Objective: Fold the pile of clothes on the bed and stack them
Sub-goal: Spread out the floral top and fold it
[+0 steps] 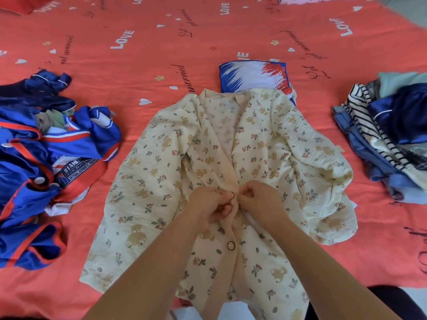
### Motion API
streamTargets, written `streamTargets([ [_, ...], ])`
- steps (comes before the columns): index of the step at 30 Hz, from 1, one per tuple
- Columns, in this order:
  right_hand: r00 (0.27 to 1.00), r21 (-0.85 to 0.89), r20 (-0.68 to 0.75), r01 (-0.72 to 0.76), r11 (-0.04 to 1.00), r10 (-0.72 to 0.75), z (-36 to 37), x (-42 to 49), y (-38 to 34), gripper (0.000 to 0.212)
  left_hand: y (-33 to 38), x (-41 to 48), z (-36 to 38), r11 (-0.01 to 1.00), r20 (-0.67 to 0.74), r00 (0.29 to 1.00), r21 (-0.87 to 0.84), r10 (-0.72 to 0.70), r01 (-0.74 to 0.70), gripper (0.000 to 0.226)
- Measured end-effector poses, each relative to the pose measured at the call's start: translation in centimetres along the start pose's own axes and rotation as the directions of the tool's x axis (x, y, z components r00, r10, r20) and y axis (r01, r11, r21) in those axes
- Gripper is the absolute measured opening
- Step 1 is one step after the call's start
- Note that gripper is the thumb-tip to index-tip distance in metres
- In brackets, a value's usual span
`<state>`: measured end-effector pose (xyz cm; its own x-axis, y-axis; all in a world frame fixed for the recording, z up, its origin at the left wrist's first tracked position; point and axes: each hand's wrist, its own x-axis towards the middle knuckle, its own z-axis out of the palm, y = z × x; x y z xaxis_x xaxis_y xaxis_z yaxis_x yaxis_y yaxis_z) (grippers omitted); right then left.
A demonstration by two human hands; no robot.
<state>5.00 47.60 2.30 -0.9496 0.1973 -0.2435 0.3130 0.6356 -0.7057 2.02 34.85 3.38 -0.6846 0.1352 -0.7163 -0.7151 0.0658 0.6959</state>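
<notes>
Left hand [212, 204] and right hand [256, 197] both pinch the placket of the cream bear-print pyjama shirt [161, 158] spread on the red bed [161, 54], so I'd keep edges level and ease the small round button [232, 195] fully through.

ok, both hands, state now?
Left hand: closed, pinching the cream shirt at a button.
Right hand: closed, pinching the shirt's opposite front edge.

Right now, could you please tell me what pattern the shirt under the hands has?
Cream shirt printed with small bears and flowers; head view shows it.
</notes>
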Motion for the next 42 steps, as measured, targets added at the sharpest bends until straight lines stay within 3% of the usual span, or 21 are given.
streamTargets([
  [2, 1.0, -0.083, 0.014, 0.011, 0.997, -0.009, -1.1, 1.1, -0.4, 0.009, 0.7, 0.7, -0.5, 0.889, -0.083, 0.965, 0.414, 0.251, -0.196, 0.018],
  [3, 1.0, -0.1, -0.009, 0.02, 0.995, -0.021, -1.8, 1.8, -0.6, 0.011, 1.4, 1.0, -0.7, 0.811, -0.096, 0.93, 0.527, 0.356, -0.255, 0.015],
  [8, 0.981, -0.19, -0.135, 0.115, 0.975, -0.142, -3.8, 6.7, -2.5, 0.027, 5.6, 2.8, 0.5, 0.638, -0.112, 0.748, 0.613, 0.654, -0.466, 0.013],
  [11, 0.981, -0.347, -0.157, 0.054, 0.936, -0.115, -3.6, 9.7, -2.4, 0.047, 7.0, 5.3, 1.2, 0.588, -0.092, 0.782, 0.714, 0.616, -0.38, 0.034],
  [12, 0.987, -0.371, -0.136, 0.028, 0.928, -0.085, -3.4, 10.4, -2.2, 0.051, 6.9, 6.1, 1.2, 0.548, -0.068, 0.806, 0.766, 0.588, -0.335, 0.032],
  [14, 0.993, -0.35, -0.087, 0.049, 0.936, -0.084, -3.3, 11.2, -1.7, 0.046, 6.3, 7.3, 0.8, 0.488, -0.058, 0.825, 0.828, 0.562, -0.274, 0.024],
  [16, 0.984, -0.241, -0.134, 0.08, 0.967, -0.115, -4.2, 11.3, -0.7, 0.04, 5.6, 8.0, 0.3, 0.513, -0.081, 0.81, 0.809, 0.58, -0.286, 0.03],
  [18, 0.955, -0.112, -0.289, 0.044, 0.993, -0.074, -6.3, 10.8, 0.4, 0.034, 5.5, 8.1, -0.3, 0.714, -0.184, 0.792, 0.582, 0.582, -0.39, 0.02],
  [19, 0.94, -0.107, -0.337, 0.019, 0.994, -0.055, -7.3, 10.5, 1.2, 0.033, 5.5, 7.9, -0.6, 0.83, -0.229, 0.823, 0.362, 0.52, -0.424, 0.013],
  [21, 0.948, -0.291, -0.317, -0.086, 0.953, -0.011, -8.8, 9.9, 2.6, 0.033, 5.1, 7.5, -0.8, 0.921, -0.213, 0.899, 0.004, 0.382, -0.39, 0.012],
  [22, 0.955, -0.405, -0.295, -0.132, 0.905, 0.007, -9.1, 9.5, 3.1, 0.034, 4.7, 7.5, -0.8, 0.929, -0.201, 0.911, -0.012, 0.361, -0.371, 0.014],
  [25, 0.936, -0.45, -0.344, -0.094, 0.888, -0.075, -8.5, 9.0, 3.0, 0.039, 3.5, 7.7, -0.4, 0.855, -0.268, 0.833, 0.351, 0.483, -0.383, 0.03],
  [28, 0.883, -0.367, -0.329, 0.208, 0.907, -0.336, -6.5, 8.8, 1.0, 0.035, 3.1, 6.9, 0.5, 0.702, -0.321, 0.665, 0.559, 0.675, -0.442, 0.036],
  [31, 0.862, -0.371, -0.153, 0.403, 0.837, -0.483, -3.7, 9.0, -0.3, 0.028, 2.7, 6.4, 1.3, 0.485, -0.129, 0.571, 0.695, 0.811, -0.531, 0.022],
  [33, 0.92, -0.372, -0.101, 0.319, 0.872, -0.38, -2.9, 9.6, 0.1, 0.029, 2.8, 6.7, 1.7, 0.463, -0.057, 0.6, 0.696, 0.798, -0.55, 0.015],
  [36, 0.984, -0.282, -0.075, 0.136, 0.95, -0.163, -3.0, 10.3, 1.5, 0.028, 3.0, 7.5, 2.0, 0.529, -0.045, 0.707, 0.697, 0.706, -0.484, 0.017],
  [39, 0.993, -0.162, -0.069, 0.082, 0.983, -0.094, -3.1, 9.4, 2.9, 0.051, 2.6, 8.0, 2.2, 0.525, -0.025, 0.774, 0.748, 0.633, -0.406, 0.032],
  [42, 0.991, -0.182, -0.107, 0.065, 0.981, -0.085, -2.8, 8.4, 3.9, 0.067, 2.6, 7.5, 2.5, 0.484, -0.001, 0.797, 0.795, 0.604, -0.365, 0.052],
])
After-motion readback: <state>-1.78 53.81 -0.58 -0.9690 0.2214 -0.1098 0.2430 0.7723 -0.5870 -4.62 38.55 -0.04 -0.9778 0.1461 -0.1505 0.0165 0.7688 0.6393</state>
